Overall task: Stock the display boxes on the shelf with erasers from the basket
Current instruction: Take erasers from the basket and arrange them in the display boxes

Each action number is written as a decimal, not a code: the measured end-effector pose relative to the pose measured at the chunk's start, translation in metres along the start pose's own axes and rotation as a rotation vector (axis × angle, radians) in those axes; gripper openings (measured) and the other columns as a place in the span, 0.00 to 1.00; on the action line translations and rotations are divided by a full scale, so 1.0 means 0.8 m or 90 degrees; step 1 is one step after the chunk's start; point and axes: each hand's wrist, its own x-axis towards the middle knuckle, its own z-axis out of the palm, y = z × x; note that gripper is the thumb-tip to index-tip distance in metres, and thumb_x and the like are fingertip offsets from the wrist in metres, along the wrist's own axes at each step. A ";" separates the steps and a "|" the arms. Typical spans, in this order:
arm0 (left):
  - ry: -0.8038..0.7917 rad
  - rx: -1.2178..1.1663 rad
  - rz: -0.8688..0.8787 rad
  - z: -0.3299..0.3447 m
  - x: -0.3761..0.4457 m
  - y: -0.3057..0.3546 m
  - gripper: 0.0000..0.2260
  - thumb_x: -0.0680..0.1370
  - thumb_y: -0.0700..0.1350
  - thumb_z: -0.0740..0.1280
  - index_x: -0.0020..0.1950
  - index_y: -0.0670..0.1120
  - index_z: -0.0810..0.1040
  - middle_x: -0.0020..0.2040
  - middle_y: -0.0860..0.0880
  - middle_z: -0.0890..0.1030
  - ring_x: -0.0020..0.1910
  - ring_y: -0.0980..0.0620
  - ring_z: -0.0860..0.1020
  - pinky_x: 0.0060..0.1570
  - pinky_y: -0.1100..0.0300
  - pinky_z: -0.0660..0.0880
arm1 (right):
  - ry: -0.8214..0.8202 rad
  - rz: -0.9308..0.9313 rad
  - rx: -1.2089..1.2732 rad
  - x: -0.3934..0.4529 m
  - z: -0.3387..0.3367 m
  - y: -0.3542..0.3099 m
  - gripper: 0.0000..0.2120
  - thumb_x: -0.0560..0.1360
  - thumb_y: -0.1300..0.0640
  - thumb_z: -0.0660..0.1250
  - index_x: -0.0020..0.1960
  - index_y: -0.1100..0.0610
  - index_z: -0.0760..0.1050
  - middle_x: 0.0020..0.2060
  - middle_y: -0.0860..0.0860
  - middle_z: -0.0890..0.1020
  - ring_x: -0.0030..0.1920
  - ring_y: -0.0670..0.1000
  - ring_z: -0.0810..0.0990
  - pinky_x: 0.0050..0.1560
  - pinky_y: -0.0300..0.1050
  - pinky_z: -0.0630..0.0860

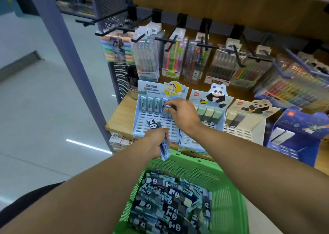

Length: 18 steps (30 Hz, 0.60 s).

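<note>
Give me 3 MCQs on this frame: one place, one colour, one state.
1. Where is the right hand?
A. in the basket
B. at the light blue display box
C. on the pen packs

2. What colour is the basket?
A. green
B. red
C. grey

3. What is the left hand doing?
A. hanging open
B. pressing the shelf
C. gripping erasers

Key: 1 B, its fingers place an eraser in the light blue display box. 2 A, green slatted walls. 3 C, fingers curled round the erasers.

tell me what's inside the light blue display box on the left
The light blue display box holds three erasers upright in its back row, and the right hand is placing a fourth. The hand covers the slots further right.
</note>
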 end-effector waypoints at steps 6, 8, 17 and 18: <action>0.018 -0.010 0.015 -0.006 0.006 -0.003 0.03 0.80 0.37 0.66 0.47 0.39 0.75 0.36 0.45 0.74 0.31 0.51 0.70 0.32 0.58 0.72 | 0.016 0.041 -0.023 0.011 0.015 0.001 0.09 0.82 0.58 0.66 0.59 0.56 0.83 0.48 0.54 0.85 0.42 0.52 0.79 0.46 0.47 0.78; 0.019 -0.004 0.011 -0.008 0.007 -0.003 0.03 0.80 0.38 0.67 0.48 0.39 0.75 0.36 0.46 0.74 0.31 0.51 0.71 0.32 0.58 0.72 | 0.001 0.046 -0.046 0.014 0.013 -0.001 0.09 0.82 0.57 0.65 0.57 0.56 0.83 0.43 0.52 0.84 0.38 0.53 0.79 0.42 0.51 0.80; 0.013 0.004 -0.001 -0.010 0.006 -0.003 0.04 0.80 0.38 0.67 0.46 0.40 0.75 0.39 0.45 0.75 0.33 0.51 0.72 0.33 0.57 0.72 | -0.070 -0.007 -0.182 0.020 0.008 -0.005 0.12 0.84 0.58 0.59 0.48 0.61 0.78 0.42 0.59 0.80 0.42 0.61 0.77 0.43 0.55 0.77; 0.014 0.004 -0.003 -0.010 0.006 -0.004 0.04 0.80 0.38 0.67 0.46 0.40 0.75 0.39 0.45 0.75 0.33 0.51 0.72 0.33 0.57 0.72 | -0.072 -0.014 -0.196 0.021 0.007 -0.007 0.11 0.84 0.58 0.59 0.50 0.60 0.78 0.44 0.58 0.81 0.43 0.61 0.78 0.43 0.55 0.78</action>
